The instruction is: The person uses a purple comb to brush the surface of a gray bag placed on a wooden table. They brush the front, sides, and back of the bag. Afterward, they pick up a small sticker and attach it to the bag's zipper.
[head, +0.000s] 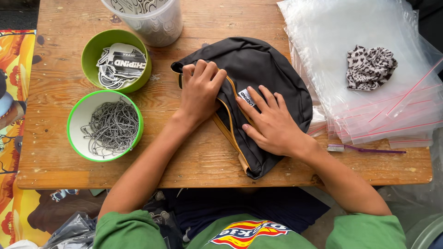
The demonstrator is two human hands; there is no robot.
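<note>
Left hand (199, 92) curled, pinching at the black pouch (258, 69) zipper end. Right hand (272, 122) flat and open, pressing the fabric. Zipper-working step, likely; steady pull needed.

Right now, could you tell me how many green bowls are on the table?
2, both at the table's left. One green bowl holds printed stickers; the other green bowl, just in front of it, holds ball chains. Nothing appears to hide a third.
</note>
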